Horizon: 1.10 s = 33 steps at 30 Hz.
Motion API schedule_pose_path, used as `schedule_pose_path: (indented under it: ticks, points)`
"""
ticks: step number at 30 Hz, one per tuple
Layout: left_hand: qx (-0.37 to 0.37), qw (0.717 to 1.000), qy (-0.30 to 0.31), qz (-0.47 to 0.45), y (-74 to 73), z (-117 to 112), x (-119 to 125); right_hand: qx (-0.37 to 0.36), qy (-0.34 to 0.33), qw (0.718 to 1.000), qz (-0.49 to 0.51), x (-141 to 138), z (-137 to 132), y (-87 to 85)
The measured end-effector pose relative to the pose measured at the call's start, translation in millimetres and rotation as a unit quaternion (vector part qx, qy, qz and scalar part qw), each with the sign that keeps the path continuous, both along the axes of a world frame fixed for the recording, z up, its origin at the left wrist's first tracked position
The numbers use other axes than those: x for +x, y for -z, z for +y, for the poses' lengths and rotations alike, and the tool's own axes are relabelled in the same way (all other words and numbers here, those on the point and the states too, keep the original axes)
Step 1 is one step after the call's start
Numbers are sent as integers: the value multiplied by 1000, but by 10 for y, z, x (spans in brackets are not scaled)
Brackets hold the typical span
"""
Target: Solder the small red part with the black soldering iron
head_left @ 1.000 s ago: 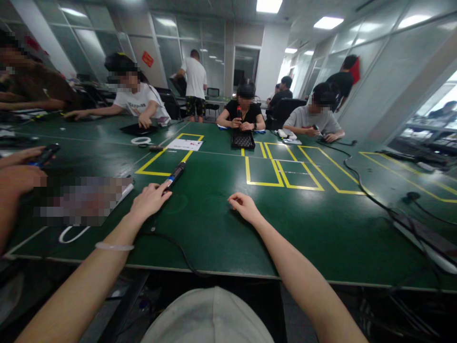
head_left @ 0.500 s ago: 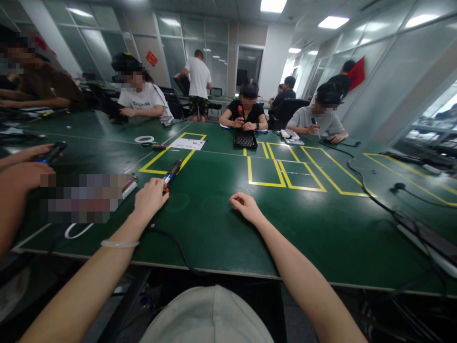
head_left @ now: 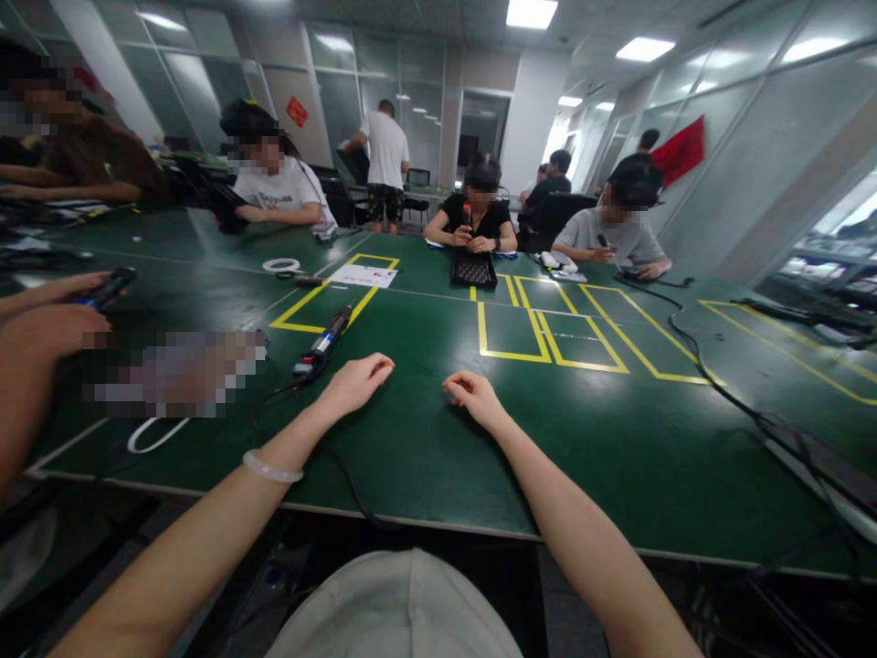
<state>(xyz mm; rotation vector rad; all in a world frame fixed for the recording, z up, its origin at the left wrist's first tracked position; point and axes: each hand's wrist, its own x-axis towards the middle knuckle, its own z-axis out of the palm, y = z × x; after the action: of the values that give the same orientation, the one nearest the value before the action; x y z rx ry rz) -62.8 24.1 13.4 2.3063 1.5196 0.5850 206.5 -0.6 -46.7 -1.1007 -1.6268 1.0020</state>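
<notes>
My left hand (head_left: 356,384) rests on the green table with its fingers curled together, and I see nothing in them. To its left lies a corded electric screwdriver (head_left: 324,340), black with a blue band, its thin bit pointing away from me. It lies apart from the hand, with its cable (head_left: 349,480) running back under my left forearm to the table edge. Across a short gap, my right hand (head_left: 474,395) is also on the table, loosely closed, with no object showing between thumb and fingers.
Yellow tape outlines (head_left: 513,355) mark the green table (head_left: 425,475). Farther off are a white card (head_left: 363,276), a tape roll (head_left: 280,265) and a black tray (head_left: 472,271). A blurred-out item (head_left: 184,366) and another person's hand (head_left: 61,320) are at left. A black cable (head_left: 699,352) crosses the right.
My left hand has let go of the screwdriver and moved right, closer to my right hand. The screwdriver stays lying on the table. My right hand has barely moved.
</notes>
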Motion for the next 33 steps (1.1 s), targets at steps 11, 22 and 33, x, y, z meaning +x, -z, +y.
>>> schedule_pose_path:
  ticks: [11,22,33]
  points:
    - [-65,970,219,-82,86,-169,718,-108,-92,981,129,-52,-50,-57]
    - [-50,969,222,-97,139,-202,636,-90,-95,984,119,-50,-75,-100]
    - [123,991,-42,5,3,124,4,-35,-31,995,87,-23,-28,-39]
